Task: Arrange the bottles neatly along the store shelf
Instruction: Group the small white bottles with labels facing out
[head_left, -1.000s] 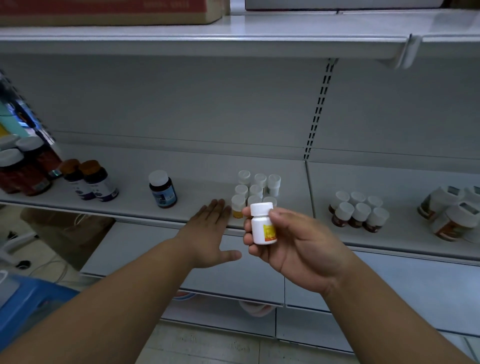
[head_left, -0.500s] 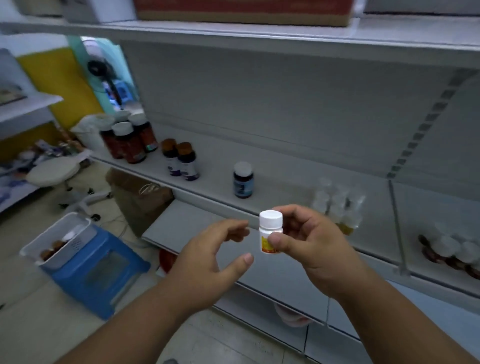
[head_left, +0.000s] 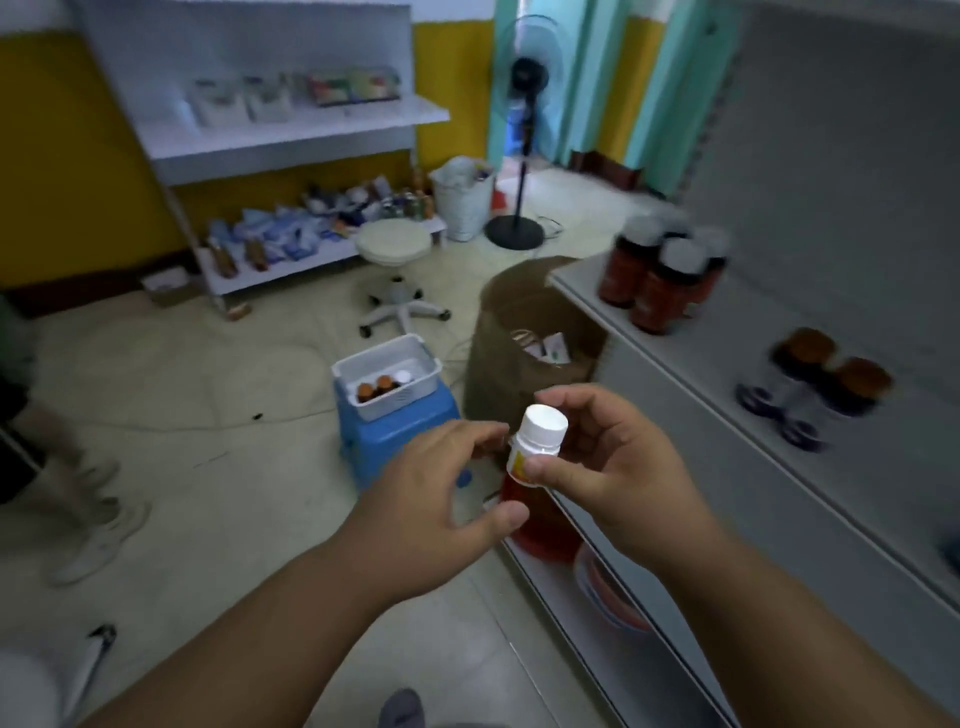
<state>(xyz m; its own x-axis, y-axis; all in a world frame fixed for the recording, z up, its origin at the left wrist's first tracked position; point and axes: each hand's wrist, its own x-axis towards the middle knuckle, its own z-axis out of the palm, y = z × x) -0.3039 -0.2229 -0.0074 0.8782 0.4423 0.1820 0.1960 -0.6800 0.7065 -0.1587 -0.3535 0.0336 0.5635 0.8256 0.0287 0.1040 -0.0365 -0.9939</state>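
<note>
Fingers of our left hand hang loosely curled and hold nothing, just beside the small white bottle. Our right hand pinches that bottle upright between thumb and fingertips, in front of the store shelf.

Head camera looks down (close) past shelf toward floor.

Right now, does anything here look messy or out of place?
Yes. Boxes and bottles lie jumbled on the low far shelf, and a white tub holding a few bottles sits on a blue stool on the floor, not on the shelf.
</note>
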